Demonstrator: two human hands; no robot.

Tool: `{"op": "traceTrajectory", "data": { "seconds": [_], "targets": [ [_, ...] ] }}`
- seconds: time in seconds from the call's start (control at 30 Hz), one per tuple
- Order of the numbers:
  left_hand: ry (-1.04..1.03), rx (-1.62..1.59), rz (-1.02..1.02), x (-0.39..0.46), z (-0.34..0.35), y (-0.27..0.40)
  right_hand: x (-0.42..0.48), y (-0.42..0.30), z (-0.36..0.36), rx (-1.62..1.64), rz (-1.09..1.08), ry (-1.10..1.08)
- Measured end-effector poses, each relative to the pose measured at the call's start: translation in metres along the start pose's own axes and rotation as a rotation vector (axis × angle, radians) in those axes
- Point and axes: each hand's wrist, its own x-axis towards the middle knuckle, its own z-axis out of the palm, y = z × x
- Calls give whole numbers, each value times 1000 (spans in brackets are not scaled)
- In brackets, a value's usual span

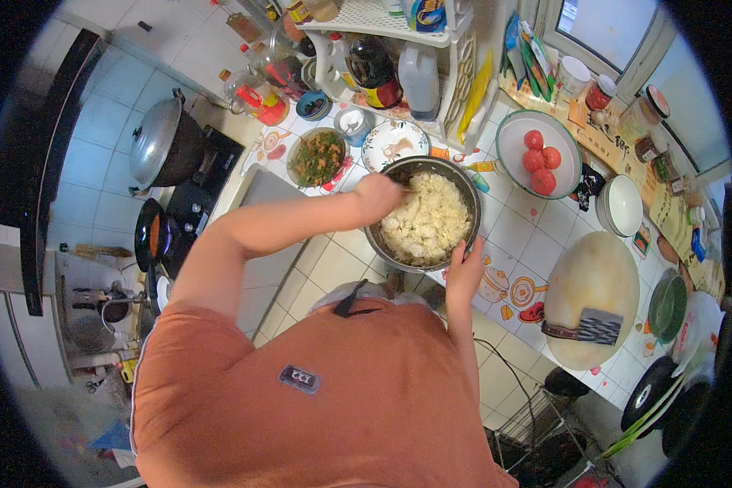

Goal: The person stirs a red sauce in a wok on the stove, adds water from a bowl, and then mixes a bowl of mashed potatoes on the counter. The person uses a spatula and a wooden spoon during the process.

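Note:
A dark metal pot [477,210] with a pale, lumpy, crumbly food [430,216] inside is held over the counter's near edge. My left hand [379,198] is closed at the pot's left inner side, on a thin utensil whose end is hidden in the food; its kind is unclear. My right hand [465,265] grips the pot's lower right rim. Beyond the pot lies a patterned white plate [396,143]. To its left stand a bowl of chopped greens with brown bits [318,157] and a small jar of white powder [352,125].
Tomatoes [543,181] sit in an enamel basin [506,137] at the right. Farther right are stacked white bowls [622,206] and a cutting board [585,268] bearing a cleaver [598,327]. At the left, a lidded wok [165,143] and a black frying pan [149,235] stand on the stove, a flame beside the pan.

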Motion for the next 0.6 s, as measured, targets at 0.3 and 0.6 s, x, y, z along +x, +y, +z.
{"op": "traceTrajectory", "data": {
  "seconds": [0.3,0.6],
  "targets": [
    [87,-51,87,16,1,40,3,17,7,-128,-121,69],
    [19,-27,291,-25,7,53,4,19,9,-117,-64,84]
  ]
}}
